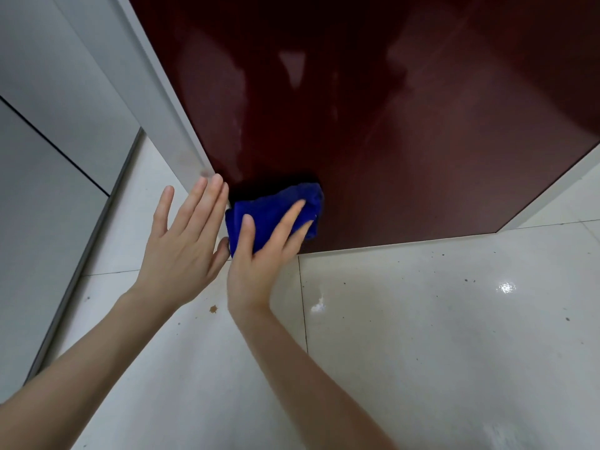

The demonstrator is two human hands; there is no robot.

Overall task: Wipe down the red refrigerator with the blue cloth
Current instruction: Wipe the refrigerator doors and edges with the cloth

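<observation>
Blue cloth [276, 209], prob. soft & light, lies flat on fridge [422, 141] near its bottom-left corner; flat pressure should hold it best. R hand [259, 254] presses it w/ fingers spread straight. L hand [181, 238] is open beside it, holding nothing.

Legible markings: none. Red refrigerator [389, 125] panel beyond the fingertips, blue cloth [276, 206] beneath the fingers [287, 222] of the right hand [256, 267], floor tiles [422, 319] below: no readable lettering, label, brand or number.
</observation>
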